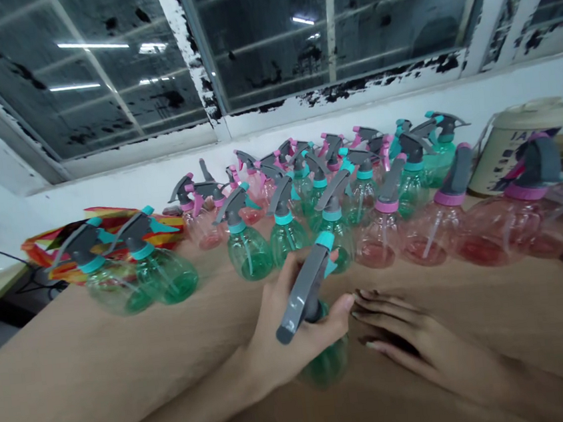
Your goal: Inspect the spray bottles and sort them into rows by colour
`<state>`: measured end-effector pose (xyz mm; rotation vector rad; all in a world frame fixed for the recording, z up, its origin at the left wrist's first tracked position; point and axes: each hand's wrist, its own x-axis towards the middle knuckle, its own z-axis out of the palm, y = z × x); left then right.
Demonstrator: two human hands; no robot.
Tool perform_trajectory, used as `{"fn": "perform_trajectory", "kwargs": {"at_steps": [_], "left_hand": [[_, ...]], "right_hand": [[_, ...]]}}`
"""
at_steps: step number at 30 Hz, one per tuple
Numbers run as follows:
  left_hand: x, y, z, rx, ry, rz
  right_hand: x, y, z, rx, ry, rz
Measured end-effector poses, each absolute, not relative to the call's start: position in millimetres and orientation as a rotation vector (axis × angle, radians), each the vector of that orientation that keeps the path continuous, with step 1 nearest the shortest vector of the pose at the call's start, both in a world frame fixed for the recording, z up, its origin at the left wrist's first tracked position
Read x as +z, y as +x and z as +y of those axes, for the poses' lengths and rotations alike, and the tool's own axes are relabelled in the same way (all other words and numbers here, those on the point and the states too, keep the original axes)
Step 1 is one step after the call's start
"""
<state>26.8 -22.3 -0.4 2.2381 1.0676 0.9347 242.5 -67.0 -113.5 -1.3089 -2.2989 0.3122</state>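
A green spray bottle (327, 360) with a grey trigger head and turquoise nozzle is at the near middle of the table. My left hand (279, 332) is wrapped round its neck, just under the head. Beside the bottle, my right hand (415, 331) rests low over the table with its fingers stretched toward the left thumb, holding nothing. Just beyond, a front row includes a green spray bottle (250, 254) and a pink spray bottle (374, 245). Two green bottles stand apart at the left, one of them a green spray bottle (168, 276).
More pink and green spray bottles crowd the back of the wooden table (142, 373) by the wall. A colourful bag (111, 219) lies behind the left pair. At the back right stands a cream container (511, 146) with printing. A window (264, 45) spans the wall.
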Motion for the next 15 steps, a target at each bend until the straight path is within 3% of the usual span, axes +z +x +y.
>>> {"fn": "perform_trajectory", "kwargs": {"at_steps": [15], "left_hand": [[4.0, -36.1, -39.7, 0.867, 2.286, 1.294]], "right_hand": [[-121.7, 241.9, -66.8, 0.308, -1.330, -2.257]]}}
